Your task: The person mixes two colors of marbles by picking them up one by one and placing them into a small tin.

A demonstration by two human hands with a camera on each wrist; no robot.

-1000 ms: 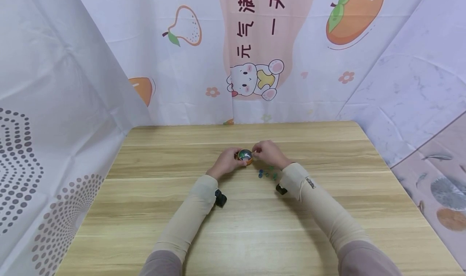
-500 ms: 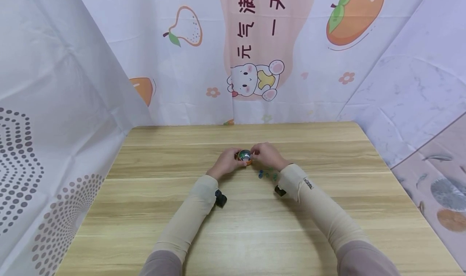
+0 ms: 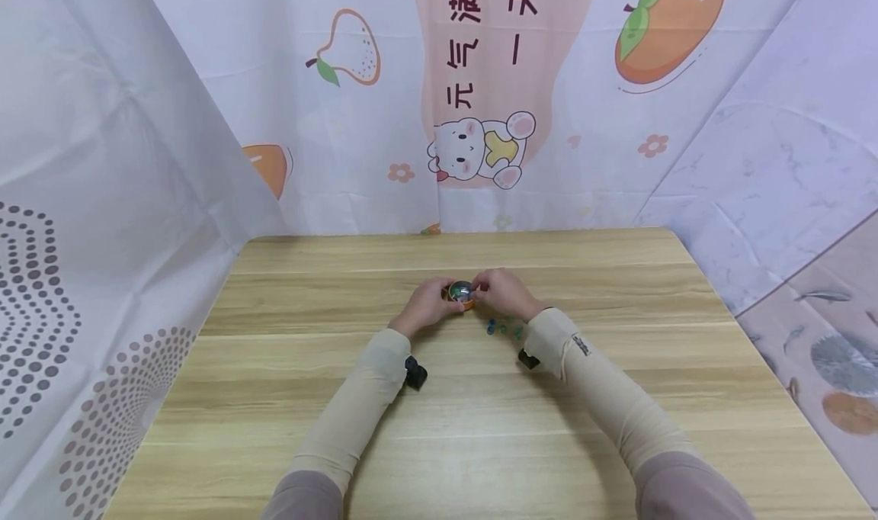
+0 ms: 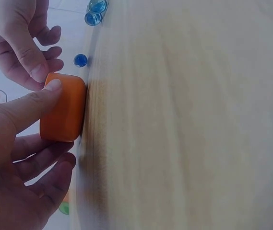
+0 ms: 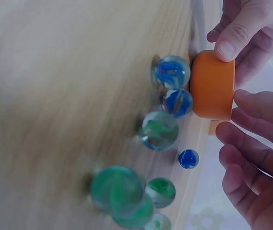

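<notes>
My left hand grips a small orange bowl with a shiny silver inside, thumb on its near wall and fingers round the far side. Green bits, likely marbles, show in the bowl in the head view. At the bowl's right rim is my right hand, its thumb and forefinger tips at the opening. Whether a marble is pinched there is hidden. Blue-swirled marbles and green marbles lie on the table just below my right hand.
The wooden table spreads around both forearms. Behind it hangs a printed cloth. A dark wrist camera sits under the left cuff and another wrist camera under the right.
My right hand has shifted slightly left and nearer, from just beside the bowl to its rim. The left hand keeps holding the bowl in the same spot.
</notes>
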